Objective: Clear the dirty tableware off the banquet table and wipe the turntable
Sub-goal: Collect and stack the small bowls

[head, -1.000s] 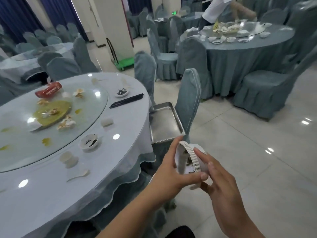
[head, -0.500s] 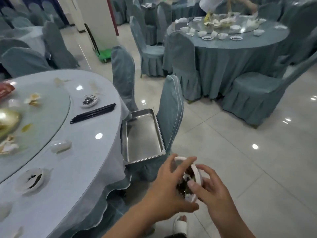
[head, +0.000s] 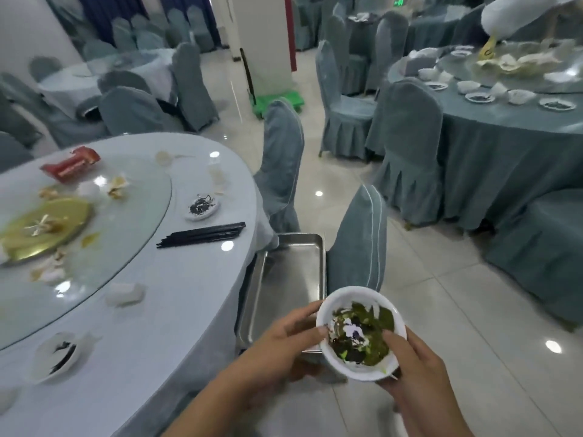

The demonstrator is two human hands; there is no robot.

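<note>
I hold a stack of white plates (head: 362,367) level between both hands, its top plate smeared with dark green leftovers. My left hand (head: 284,345) grips the left rim and my right hand (head: 416,370) grips the right rim. The stack hovers over the near end of a steel tray (head: 284,285) that sits on a chair seat beside the banquet table (head: 164,326). On the table lie black chopsticks (head: 202,234), a small dirty dish (head: 202,207) and another dirty dish (head: 58,354). The glass turntable (head: 104,247) carries a gold plate (head: 41,228), a red packet (head: 71,164) and food scraps.
A covered chair (head: 359,241) backs the tray, and a second covered chair (head: 282,162) stands by the table. Another table (head: 504,130) with dirty dishes is at the right, a person bent over it. A green trolley (head: 277,102) stands by the pillar. Tiled floor lies at the right.
The plate stack has turned from on edge to level, so its dirty top faces up. It now hangs over the tray's near end, and the view has swung back left.
</note>
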